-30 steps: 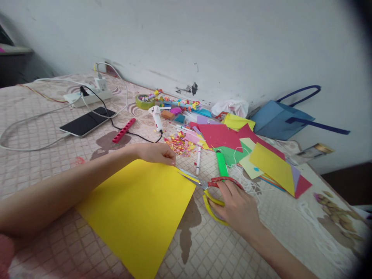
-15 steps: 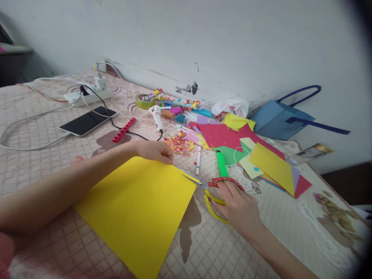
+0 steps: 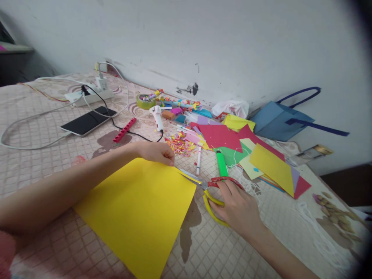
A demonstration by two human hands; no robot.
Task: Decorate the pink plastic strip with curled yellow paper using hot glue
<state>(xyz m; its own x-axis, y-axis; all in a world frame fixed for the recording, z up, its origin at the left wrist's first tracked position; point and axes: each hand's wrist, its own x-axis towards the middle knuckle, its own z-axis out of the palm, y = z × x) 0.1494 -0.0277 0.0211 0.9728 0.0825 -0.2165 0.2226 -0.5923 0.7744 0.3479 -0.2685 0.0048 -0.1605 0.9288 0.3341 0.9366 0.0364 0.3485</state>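
Note:
A large yellow sheet of paper (image 3: 139, 209) lies at an angle over the table's front. My left hand (image 3: 158, 154) is closed on its far edge, the fingertips pinching the paper. My right hand (image 3: 240, 207) grips a pair of scissors (image 3: 216, 199) with one red and one yellow handle. The scissor blades point left along the sheet's far right edge, and a narrow yellow strip lies along them. A green cylindrical tube (image 3: 222, 163) and a white marker (image 3: 198, 160) lie just beyond the scissors.
Behind my hands are a white glue gun (image 3: 157, 118), paper scraps (image 3: 180, 144) and tape (image 3: 145, 101). At left lie a phone (image 3: 88, 121), a power strip (image 3: 88, 97) and a pink holed strip (image 3: 124, 130). Coloured sheets (image 3: 271, 166), white string (image 3: 247, 180) and a blue bag (image 3: 281, 120) are at right.
The scissor blades have moved slightly closer together along the paper's edge. Both hands stay almost in the same place, still holding the sheet and the scissors.

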